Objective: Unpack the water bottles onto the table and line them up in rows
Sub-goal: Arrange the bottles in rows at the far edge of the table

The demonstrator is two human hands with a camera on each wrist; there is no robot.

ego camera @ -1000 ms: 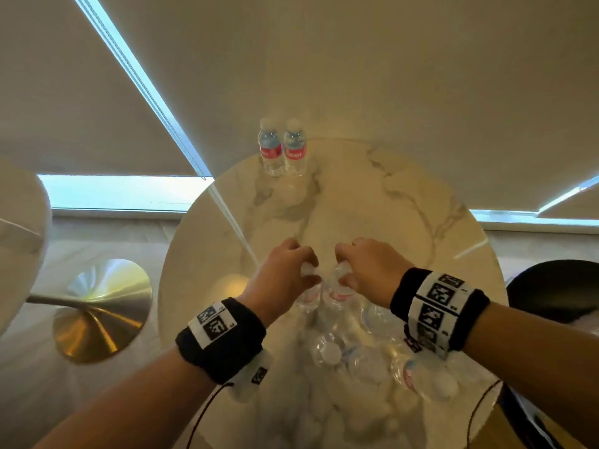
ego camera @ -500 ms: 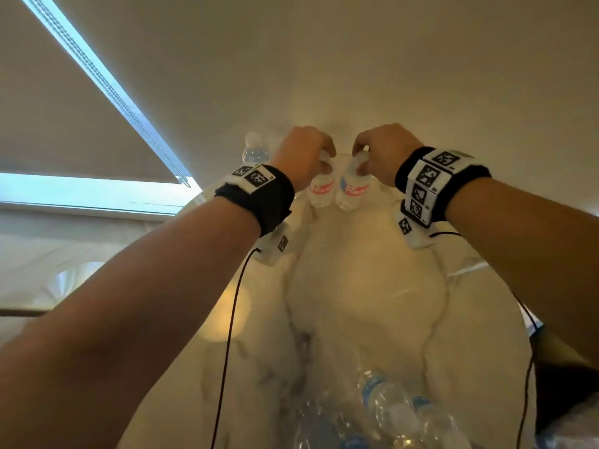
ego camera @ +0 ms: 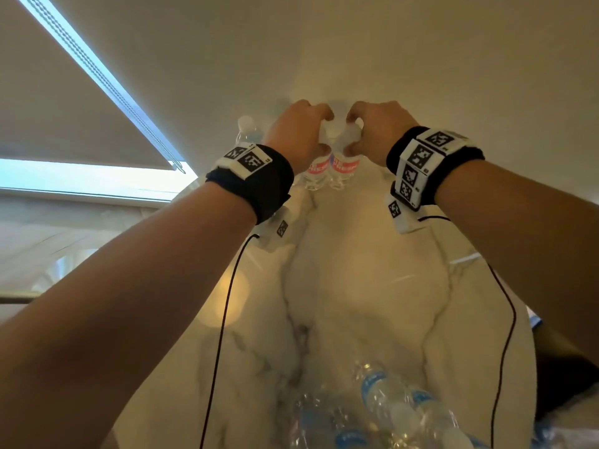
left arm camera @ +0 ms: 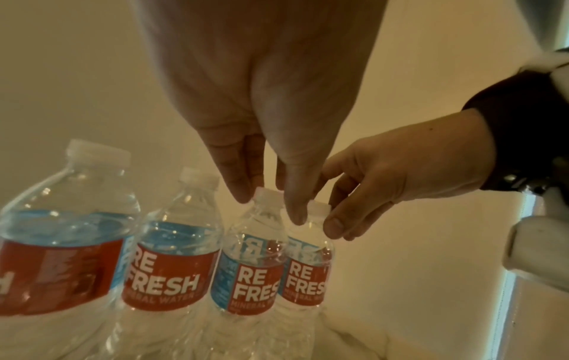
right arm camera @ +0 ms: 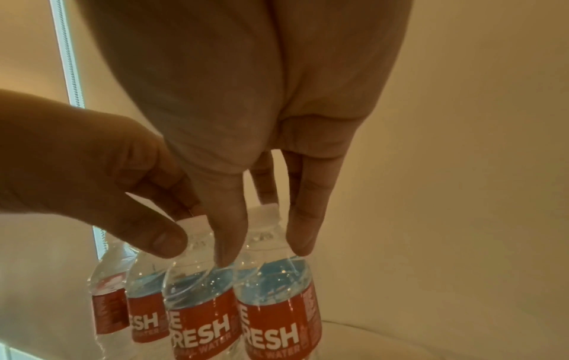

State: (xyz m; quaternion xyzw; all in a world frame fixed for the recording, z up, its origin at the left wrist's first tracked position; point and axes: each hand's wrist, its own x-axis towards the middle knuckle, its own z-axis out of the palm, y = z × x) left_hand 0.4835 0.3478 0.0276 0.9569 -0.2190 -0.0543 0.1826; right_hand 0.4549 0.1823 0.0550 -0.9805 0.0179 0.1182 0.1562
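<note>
Four clear water bottles with red labels stand in a row at the far edge of the marble table (ego camera: 356, 286). My left hand (left arm camera: 268, 204) pinches the white cap of the third bottle (left arm camera: 249, 268) from above. My right hand (right arm camera: 264, 251) holds the neck of the rightmost bottle (right arm camera: 277, 304) between thumb and fingers. These two bottles touch side by side. In the head view both hands, left (ego camera: 319, 124) and right (ego camera: 351, 124), cover the caps of their bottles (ego camera: 316, 171) (ego camera: 343, 170). The two bottles at the left (left arm camera: 61, 255) (left arm camera: 172, 263) stand free.
A torn plastic pack with several more bottles (ego camera: 389, 413) lies at the table's near edge. Black cables hang from both wrists over the tabletop. A dark seat (ego camera: 567, 384) is at the right. Window blinds close off the space behind the table.
Both hands lifted one bottle each out of the pack and carried them to the far edge. They now hold them beside the two that stood there.
</note>
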